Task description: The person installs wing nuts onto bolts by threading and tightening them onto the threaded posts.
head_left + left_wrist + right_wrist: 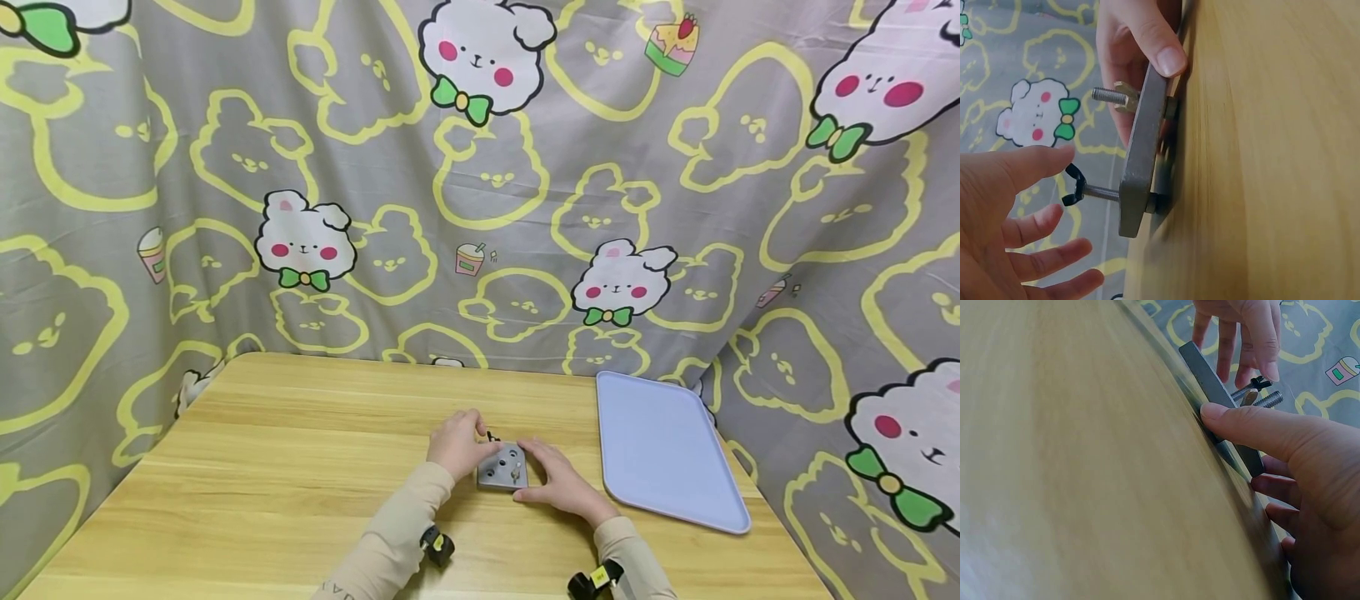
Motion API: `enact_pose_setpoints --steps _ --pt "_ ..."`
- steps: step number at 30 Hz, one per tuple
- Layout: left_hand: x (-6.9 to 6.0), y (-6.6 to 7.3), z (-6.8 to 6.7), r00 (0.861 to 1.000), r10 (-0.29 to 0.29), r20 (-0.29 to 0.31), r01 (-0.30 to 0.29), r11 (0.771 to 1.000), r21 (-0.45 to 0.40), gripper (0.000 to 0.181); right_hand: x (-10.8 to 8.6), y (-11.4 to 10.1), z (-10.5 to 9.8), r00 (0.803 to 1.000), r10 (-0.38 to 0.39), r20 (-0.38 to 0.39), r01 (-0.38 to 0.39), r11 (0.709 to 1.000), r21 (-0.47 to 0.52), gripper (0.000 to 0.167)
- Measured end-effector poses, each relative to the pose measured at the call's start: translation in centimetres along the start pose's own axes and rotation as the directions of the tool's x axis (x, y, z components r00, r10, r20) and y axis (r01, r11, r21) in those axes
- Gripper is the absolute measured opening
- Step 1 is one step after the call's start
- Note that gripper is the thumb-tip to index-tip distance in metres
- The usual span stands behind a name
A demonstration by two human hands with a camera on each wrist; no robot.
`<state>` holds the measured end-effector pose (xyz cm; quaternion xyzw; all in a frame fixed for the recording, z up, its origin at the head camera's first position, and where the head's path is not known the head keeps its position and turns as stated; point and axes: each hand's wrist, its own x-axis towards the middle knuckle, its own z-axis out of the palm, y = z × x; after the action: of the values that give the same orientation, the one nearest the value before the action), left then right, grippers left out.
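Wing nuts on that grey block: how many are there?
2: a black wing nut by the left hand and a brass-coloured wing nut nearer the right hand, both on the grey block. No third shows, though the hands partly cover the block.

The wood-grain bench (300, 467) carries a pale-blue tray (667, 450) at right; a gray drilled plate (502, 473) is on or just above it, mid-bench.

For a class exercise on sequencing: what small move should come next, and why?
Probably the left hand should pinch and turn the black wing nut: the hand is open beside it, the nut sits near its bolt's end, and the right hand holds the metal block.
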<state>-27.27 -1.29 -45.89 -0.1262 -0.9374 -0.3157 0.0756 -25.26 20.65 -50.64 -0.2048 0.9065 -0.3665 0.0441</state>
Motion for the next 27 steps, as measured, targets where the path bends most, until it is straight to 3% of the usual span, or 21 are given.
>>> enact_pose_setpoints --steps 7,21,27 --pt "-0.16 0.11 0.10 1.000 0.001 0.010 -0.002 1.000 0.010 0.035 -0.01 -0.01 -0.02 1.000 0.002 0.005 -0.002 1.000 0.002 0.090" --pt "-0.04 -0.11 0.57 0.998 0.059 0.024 -0.059 0.998 0.002 0.028 -0.08 -0.12 -0.07 1.000 0.007 0.006 -0.007 1.000 0.010 0.090" --pt "0.36 -0.38 0.33 0.998 0.048 0.039 -0.048 0.999 -0.012 0.022 -0.02 -0.03 0.01 1.000 0.002 -0.003 -0.002 1.000 -0.004 0.089"
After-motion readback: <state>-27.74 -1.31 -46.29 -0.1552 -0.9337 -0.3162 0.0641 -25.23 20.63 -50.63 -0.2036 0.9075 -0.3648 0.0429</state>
